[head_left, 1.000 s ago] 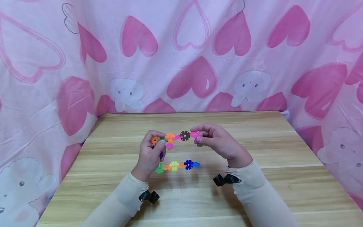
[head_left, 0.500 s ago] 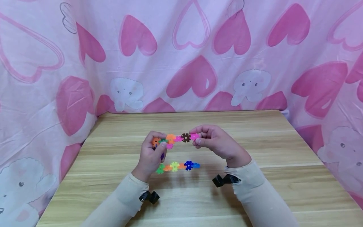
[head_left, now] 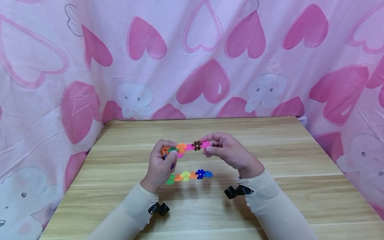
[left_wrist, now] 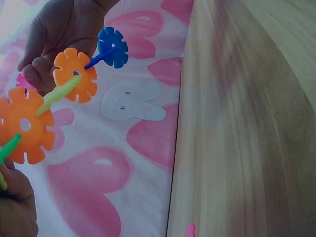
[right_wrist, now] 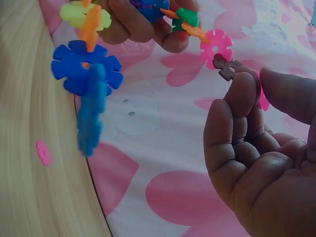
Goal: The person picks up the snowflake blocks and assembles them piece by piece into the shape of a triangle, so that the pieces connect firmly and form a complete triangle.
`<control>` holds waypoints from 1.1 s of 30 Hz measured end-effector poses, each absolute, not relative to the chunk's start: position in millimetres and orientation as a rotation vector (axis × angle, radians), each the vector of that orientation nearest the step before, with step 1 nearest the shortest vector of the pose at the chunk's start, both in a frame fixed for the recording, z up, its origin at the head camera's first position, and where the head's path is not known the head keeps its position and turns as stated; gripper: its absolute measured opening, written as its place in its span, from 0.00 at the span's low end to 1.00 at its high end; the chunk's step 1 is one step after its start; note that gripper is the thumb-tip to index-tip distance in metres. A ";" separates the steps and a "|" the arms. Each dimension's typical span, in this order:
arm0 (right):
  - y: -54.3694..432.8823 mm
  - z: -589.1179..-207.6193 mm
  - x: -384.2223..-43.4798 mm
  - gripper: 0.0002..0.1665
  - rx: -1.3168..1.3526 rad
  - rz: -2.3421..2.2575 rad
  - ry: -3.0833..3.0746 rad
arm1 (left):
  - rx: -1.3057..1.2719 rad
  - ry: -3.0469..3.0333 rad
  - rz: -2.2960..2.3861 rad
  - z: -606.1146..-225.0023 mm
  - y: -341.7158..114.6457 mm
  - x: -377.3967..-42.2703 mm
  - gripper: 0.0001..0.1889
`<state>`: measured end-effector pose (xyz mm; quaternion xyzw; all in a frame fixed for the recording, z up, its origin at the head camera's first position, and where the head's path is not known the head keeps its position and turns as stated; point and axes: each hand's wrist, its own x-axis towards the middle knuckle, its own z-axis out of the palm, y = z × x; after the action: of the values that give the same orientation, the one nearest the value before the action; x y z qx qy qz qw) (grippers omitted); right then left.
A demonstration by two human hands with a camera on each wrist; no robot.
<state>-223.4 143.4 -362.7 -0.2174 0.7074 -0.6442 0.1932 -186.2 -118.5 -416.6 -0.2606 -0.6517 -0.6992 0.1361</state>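
In the head view, my left hand (head_left: 159, 166) grips the left part of a linked chain of slotted plastic flower discs, its fingers hiding some pieces. The upper row runs right through an orange disc (head_left: 181, 148) and a brown disc (head_left: 196, 145). My right hand (head_left: 232, 151) pinches the pink disc (head_left: 205, 144) at that row's end, beside the brown one. Nearer me, a second row extends from the left hand, with a green disc (head_left: 170, 179), a yellow disc (head_left: 185, 176) and a dark blue disc (head_left: 200, 174). The right wrist view shows this row raised off the table.
A loose pink disc (right_wrist: 43, 152) lies on the wooden table (head_left: 270, 206), mostly overlapped by the upper row in the head view. Pink heart-patterned cloth (head_left: 168, 76) hangs behind the table and along both sides. Each sleeve carries a black wrist camera (head_left: 238, 191).
The upper row has dipped slightly, and its right end has shifted a little left with my right hand. Both hands keep their hold.
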 end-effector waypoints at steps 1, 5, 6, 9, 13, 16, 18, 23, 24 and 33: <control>143.2 -363.4 -224.1 0.20 -0.612 -1.809 1.980 | -0.734 -1.895 -2.025 -416.2 -118.6 -186.3 0.08; 144.0 -366.2 -227.5 0.21 -0.640 -1.804 1.974 | -0.696 -1.907 -2.043 -416.0 -119.5 -187.7 0.07; 144.7 -367.0 -228.5 0.22 -0.651 -1.801 1.973 | -0.696 -1.904 -2.048 -416.1 -119.7 -188.6 0.07; 147.3 -368.4 -230.6 0.26 -0.669 -1.794 1.973 | -0.708 -1.887 -2.060 -416.7 -120.6 -190.8 0.07; 151.6 -368.1 -232.9 0.28 -0.672 -1.786 1.988 | -0.719 -1.861 -2.071 -417.5 -121.7 -192.0 0.07; 155.1 -371.1 -238.8 0.28 -0.651 -1.761 2.048 | -0.721 -1.860 -2.077 -417.6 -121.8 -191.9 0.08; 156.3 -376.8 -245.9 0.27 -0.624 -1.735 2.099 | -0.719 -1.864 -2.078 -417.2 -121.8 -191.8 0.08; 144.3 -396.5 -267.2 0.25 -0.537 -1.640 2.163 | -0.723 -1.836 -2.087 -417.2 -122.2 -192.7 0.08; 139.6 -399.7 -271.1 0.24 -0.526 -1.609 2.173 | -0.727 -1.823 -2.090 -417.3 -122.4 -192.8 0.08; 97.0 -417.9 -296.6 0.16 -0.507 -1.369 2.235 | -0.685 -1.807 -2.119 -413.2 -123.2 -192.5 0.09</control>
<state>-296.6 97.0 -417.9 -0.1845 0.8139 -0.4988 0.2339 -192.5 -123.2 -413.2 -0.2367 -0.6242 -0.7319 0.1365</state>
